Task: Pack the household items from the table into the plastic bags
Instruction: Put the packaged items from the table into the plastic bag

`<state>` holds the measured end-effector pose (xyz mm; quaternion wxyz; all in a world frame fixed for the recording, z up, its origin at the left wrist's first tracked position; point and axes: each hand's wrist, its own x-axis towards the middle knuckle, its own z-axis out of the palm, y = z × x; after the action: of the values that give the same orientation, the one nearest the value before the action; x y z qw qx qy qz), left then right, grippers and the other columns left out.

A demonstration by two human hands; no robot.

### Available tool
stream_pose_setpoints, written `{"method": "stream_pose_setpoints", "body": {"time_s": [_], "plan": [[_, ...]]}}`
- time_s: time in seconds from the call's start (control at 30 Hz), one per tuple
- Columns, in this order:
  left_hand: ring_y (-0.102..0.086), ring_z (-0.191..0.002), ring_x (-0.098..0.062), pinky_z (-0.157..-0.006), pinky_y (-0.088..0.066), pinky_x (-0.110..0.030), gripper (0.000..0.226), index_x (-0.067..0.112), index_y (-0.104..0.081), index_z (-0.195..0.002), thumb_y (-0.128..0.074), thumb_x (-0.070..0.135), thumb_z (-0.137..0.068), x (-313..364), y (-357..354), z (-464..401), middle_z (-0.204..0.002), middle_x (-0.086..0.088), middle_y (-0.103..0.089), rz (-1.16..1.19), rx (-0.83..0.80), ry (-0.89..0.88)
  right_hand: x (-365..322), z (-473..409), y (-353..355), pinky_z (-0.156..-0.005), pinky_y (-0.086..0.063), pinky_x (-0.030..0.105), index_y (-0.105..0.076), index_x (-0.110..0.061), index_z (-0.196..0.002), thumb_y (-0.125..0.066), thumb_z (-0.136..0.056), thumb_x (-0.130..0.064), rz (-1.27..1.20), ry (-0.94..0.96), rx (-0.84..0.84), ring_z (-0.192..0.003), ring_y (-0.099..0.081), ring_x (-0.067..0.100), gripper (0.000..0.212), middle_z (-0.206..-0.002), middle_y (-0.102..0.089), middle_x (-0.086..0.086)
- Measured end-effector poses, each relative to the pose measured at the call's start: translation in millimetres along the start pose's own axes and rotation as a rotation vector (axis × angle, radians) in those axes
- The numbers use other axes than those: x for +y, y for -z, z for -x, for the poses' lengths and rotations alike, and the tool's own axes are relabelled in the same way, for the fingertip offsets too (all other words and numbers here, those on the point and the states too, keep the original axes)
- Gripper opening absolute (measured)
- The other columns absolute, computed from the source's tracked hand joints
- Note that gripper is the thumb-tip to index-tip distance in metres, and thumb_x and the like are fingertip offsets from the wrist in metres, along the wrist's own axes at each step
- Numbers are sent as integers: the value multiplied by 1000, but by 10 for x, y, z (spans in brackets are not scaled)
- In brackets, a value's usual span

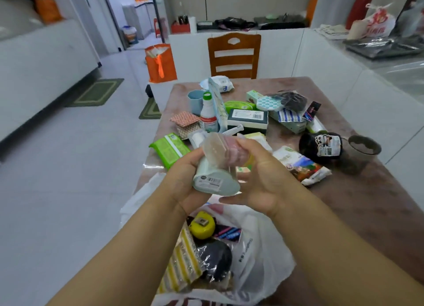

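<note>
Both my hands hold a pale green cup (215, 179) wrapped in clear plastic above the open white plastic bag (259, 255). My left hand (185, 181) grips the cup's side from the left. My right hand (261, 179) holds its wrapped upper end, fingers curled over the plastic. Inside the bag lie a yellow tape measure (202, 225), a striped cloth pack (181, 262), a dark round item (215, 259) and a small dark card (229, 233). Several household items remain spread over the table (344, 202).
On the table stand a white bottle with a green cap (207, 113), a blue cup (195, 100), a green wipes pack (169, 149), a black roll (321, 146) and a dark cup (360, 154). A wooden chair (234, 55) stands behind. An orange bag (160, 63) sits at the left.
</note>
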<state>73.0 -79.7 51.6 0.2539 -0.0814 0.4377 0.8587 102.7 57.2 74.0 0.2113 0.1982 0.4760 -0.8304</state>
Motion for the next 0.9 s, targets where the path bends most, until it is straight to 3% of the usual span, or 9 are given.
{"method": "stream_pose_setpoints", "body": {"time_s": [0.1, 0.23, 0.37, 0.5, 0.6, 0.7, 0.77, 0.83, 0.9], "plan": [[-67, -74, -22, -70, -56, -29, 29, 5, -68, -96, -43, 19, -96, 17, 87, 190, -84, -13, -71, -83, 17, -1, 151, 16, -143, -86, -49, 58, -67, -21, -101, -66, -69, -39, -119, -116, -201, -86, -65, 36, 36, -97, -65, 16], [-64, -85, -24, -86, -49, -38, 51, 12, -77, -70, -38, 22, -101, 119, 326, 453, -85, -9, -72, -321, 267, -77, 401, 17, -185, -99, -41, 58, -65, -19, -106, -62, -70, -33, -240, -103, -329, -97, -59, 32, 39, -99, -63, 13], [-59, -100, -23, -89, -43, -27, 26, 1, -66, -111, -50, 11, -93, 133, 749, 620, -116, -13, -64, -1124, 493, 34, 687, 12, -22, -87, -49, 50, -63, -16, -94, -58, -74, -28, -210, -70, -375, -86, -58, 28, 24, -89, -64, 11], [-52, -81, -20, -70, -40, -28, 30, 5, -65, -95, -43, 26, -97, -153, 844, 726, -95, -10, -59, -1409, 449, 185, 914, -141, 177, -81, -53, 51, -61, -16, -92, -75, -65, -22, -124, -152, -314, -106, -61, 37, 30, -116, -64, 24], [-55, -90, -23, -73, -40, -30, 33, 1, -68, -101, -44, 24, -97, -319, 838, 653, -105, -16, -67, -1143, 402, 190, 934, -274, 271, -77, -55, 49, -61, -17, -93, -87, -42, -23, -95, -170, -252, -101, -60, 34, 57, -112, -62, 20], [-62, -89, -23, -68, -43, -29, 27, 10, -69, -89, -53, 31, -93, -266, 827, 616, -74, -6, -73, -615, 373, 180, 903, -351, 291, -80, -54, 48, -59, -16, -102, -74, -63, -22, -61, -179, -223, -99, -59, 33, 42, -112, -59, 17], [-62, -70, -22, -62, -47, -28, 28, 7, -56, -99, -50, 34, -93, -142, 891, 623, -57, -5, -62, -345, 313, 173, 894, -376, 300, -85, -51, 52, -57, -15, -105, -69, -69, -21, -33, -179, -253, -108, -57, 37, 39, -120, -57, 23], [-49, -48, -16, -53, -53, -26, 27, 10, -47, -100, -54, 34, -88, 81, 984, 710, -54, -3, -48, -160, 265, 134, 896, -372, 283, -78, -56, 46, -56, -13, -103, -67, -70, -18, 14, -161, -286, -96, -63, 36, 35, -111, -61, 23], [-32, -33, -8, -39, -41, -16, 31, 13, -50, -94, -57, 38, -78, 346, 1059, 840, -53, 1, -40, -108, 218, 133, 926, -393, 199, -75, -56, 44, -54, -11, -111, -68, -68, -16, 104, -151, -295, -87, -63, 32, 46, -101, -62, 16]]}}
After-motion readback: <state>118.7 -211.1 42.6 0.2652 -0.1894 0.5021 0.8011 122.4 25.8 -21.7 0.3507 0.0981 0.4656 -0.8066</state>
